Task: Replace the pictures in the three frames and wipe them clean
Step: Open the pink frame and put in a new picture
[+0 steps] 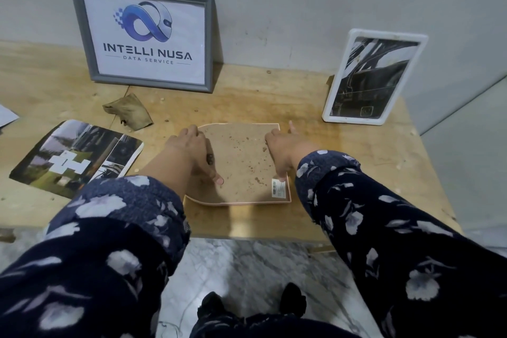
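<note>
A pink frame (241,202) lies face down on the wooden table (370,151), its brown backing board (241,156) up, with a barcode sticker (278,187) at the near right corner. My left hand (194,151) rests on the board's left side, thumb pressing near the lower middle. My right hand (282,145) presses on the board's right edge, index finger pointing away, thumb down by the sticker. A grey frame (142,33) with a logo print leans on the wall at back left. A white frame (373,77) with a dark picture stands at back right.
A crumpled brownish cloth (129,111) lies before the grey frame. A loose photo print (76,156) lies at the left, a sheet corner (6,115) at the far left edge. The table's front edge runs just below the pink frame; marble floor below.
</note>
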Motion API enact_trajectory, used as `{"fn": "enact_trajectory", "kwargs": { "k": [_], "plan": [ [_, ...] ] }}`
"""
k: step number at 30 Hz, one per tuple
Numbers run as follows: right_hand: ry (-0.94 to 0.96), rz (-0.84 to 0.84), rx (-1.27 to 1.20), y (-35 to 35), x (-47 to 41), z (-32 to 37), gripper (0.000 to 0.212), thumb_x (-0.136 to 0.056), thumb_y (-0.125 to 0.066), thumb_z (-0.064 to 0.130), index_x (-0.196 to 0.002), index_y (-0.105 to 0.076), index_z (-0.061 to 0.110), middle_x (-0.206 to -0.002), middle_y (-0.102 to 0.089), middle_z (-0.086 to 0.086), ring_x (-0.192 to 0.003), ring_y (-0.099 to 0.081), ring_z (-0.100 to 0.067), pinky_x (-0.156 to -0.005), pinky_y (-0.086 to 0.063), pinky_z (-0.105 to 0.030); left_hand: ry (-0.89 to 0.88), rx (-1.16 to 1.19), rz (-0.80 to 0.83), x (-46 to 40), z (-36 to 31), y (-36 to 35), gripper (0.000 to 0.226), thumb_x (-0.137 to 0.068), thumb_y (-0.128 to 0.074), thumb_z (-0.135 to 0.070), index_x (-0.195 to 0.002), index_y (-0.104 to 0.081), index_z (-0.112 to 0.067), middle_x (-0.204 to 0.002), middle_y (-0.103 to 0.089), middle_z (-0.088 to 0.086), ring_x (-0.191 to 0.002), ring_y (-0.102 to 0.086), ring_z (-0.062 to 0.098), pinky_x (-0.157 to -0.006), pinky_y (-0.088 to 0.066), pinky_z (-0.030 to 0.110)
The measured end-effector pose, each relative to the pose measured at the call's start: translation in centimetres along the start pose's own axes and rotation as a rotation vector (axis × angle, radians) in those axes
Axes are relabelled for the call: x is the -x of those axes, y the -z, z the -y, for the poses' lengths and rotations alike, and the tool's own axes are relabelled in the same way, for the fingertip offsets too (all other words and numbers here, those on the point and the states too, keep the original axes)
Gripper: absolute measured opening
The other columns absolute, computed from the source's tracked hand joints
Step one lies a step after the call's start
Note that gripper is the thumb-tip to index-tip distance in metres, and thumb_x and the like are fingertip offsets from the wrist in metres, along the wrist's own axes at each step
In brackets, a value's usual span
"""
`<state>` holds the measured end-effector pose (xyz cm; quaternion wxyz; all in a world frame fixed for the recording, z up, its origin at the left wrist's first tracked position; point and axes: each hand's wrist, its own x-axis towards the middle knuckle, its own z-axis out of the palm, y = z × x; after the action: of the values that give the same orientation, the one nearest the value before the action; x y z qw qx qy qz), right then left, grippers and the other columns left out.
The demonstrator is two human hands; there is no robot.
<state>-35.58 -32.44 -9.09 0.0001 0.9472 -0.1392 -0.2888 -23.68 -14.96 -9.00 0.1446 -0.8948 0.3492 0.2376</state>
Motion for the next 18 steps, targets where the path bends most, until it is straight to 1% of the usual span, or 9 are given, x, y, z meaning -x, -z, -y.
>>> {"fn": "enact_trajectory", "kwargs": {
  "k": [2,4,5,6,8,10,12,15,18],
  "plan": [
    [0.007,0.037,-0.041,0.2,-0.1,-0.1,0.098,-0.072,-0.076,0.013,-0.149,-0.016,0.013,-0.149,-0.026,-0.011,-0.131,-0.042,-0.029,-0.119,-0.014,-0.046,0.007,0.015,-0.011,-0.2,-0.1,-0.2,0.123,-0.046,-0.076,-0.076,-0.141,-0.035,-0.009,-0.133,-0.037,0.007,-0.126,-0.037,0.027,-0.1,-0.042,0.044],
    [0.0,0.071,-0.058,0.5,-0.4,-0.1,0.114,-0.073,-0.075,0.008,-0.153,0.005,0.024,-0.157,-0.008,-0.01,-0.132,-0.04,-0.031,-0.107,-0.04,-0.042,0.005,0.014,-0.007,-0.4,0.0,0.0,0.127,-0.043,-0.077,-0.077,-0.141,-0.033,-0.01,-0.132,-0.038,0.006,-0.124,-0.039,0.027,-0.101,-0.043,0.043],
    [-0.005,0.091,-0.055,0.7,-0.6,-0.2,0.118,-0.075,-0.074,0.007,-0.152,0.012,0.028,-0.159,0.001,-0.008,-0.136,-0.035,-0.03,-0.101,-0.046,-0.04,0.001,0.003,-0.003,-0.5,0.0,0.1,0.129,-0.041,-0.077,-0.078,-0.142,-0.031,-0.011,-0.13,-0.039,0.007,-0.123,-0.041,0.027,-0.099,-0.044,0.043],
    [-0.003,0.112,-0.042,0.8,-0.8,-0.2,0.118,-0.076,-0.073,0.008,-0.151,0.016,0.03,-0.16,0.009,-0.005,-0.141,-0.027,-0.03,-0.1,-0.046,-0.04,-0.006,-0.011,0.0,-0.6,0.0,0.2,0.132,-0.04,-0.076,-0.078,-0.144,-0.027,-0.013,-0.129,-0.039,0.007,-0.12,-0.044,0.028,-0.097,-0.046,0.042],
    [0.016,0.139,0.002,1.0,-1.3,-0.2,0.115,-0.078,-0.073,0.012,-0.151,0.015,0.03,-0.161,0.014,0.0,-0.147,-0.012,-0.027,-0.107,-0.041,-0.041,-0.028,-0.053,0.015,-0.8,-0.3,0.5,0.139,-0.04,-0.076,-0.079,-0.15,-0.012,-0.023,-0.13,-0.038,0.008,-0.117,-0.046,0.029,-0.091,-0.049,0.041],
    [0.03,0.134,0.033,1.2,-1.6,-0.2,0.112,-0.079,-0.072,0.014,-0.152,0.011,0.028,-0.161,0.01,-0.001,-0.148,-0.01,-0.027,-0.111,-0.035,-0.042,-0.043,-0.104,0.045,-1.1,-0.6,0.7,0.14,-0.043,-0.075,-0.08,-0.152,-0.003,-0.03,-0.135,-0.033,0.01,-0.119,-0.043,0.031,-0.094,-0.048,0.042],
    [0.034,0.125,0.08,1.3,-1.6,-0.2,0.111,-0.078,-0.073,0.016,-0.153,0.008,0.026,-0.162,0.005,-0.003,-0.148,-0.01,-0.026,-0.116,-0.026,-0.044,-0.033,-0.095,0.079,-1.3,-0.8,1.0,0.137,-0.045,-0.077,-0.077,-0.152,-0.004,-0.032,-0.14,-0.028,0.01,-0.124,-0.037,0.034,-0.099,-0.045,0.045],
    [0.026,0.137,0.163,1.5,-1.9,0.0,0.106,-0.08,-0.071,0.022,-0.153,0.006,0.025,-0.162,0.0,-0.001,-0.148,-0.013,-0.025,-0.119,-0.003,-0.054,-0.015,-0.059,0.109,-1.5,-0.9,1.3,0.135,-0.047,-0.081,-0.07,-0.152,-0.006,-0.034,-0.143,-0.024,0.01,-0.128,-0.032,0.036,-0.101,-0.043,0.048],
    [0.014,0.154,0.223,1.7,-2.3,0.6,0.105,-0.082,-0.069,0.028,-0.153,0.007,0.025,-0.162,0.001,0.001,-0.147,-0.015,-0.026,-0.116,0.004,-0.06,0.014,-0.079,0.139,-1.7,-1.3,1.5,0.138,-0.048,-0.082,-0.069,-0.153,0.0,-0.034,-0.15,-0.017,0.01,-0.133,-0.026,0.038,-0.102,-0.04,0.049]
  ]
}}
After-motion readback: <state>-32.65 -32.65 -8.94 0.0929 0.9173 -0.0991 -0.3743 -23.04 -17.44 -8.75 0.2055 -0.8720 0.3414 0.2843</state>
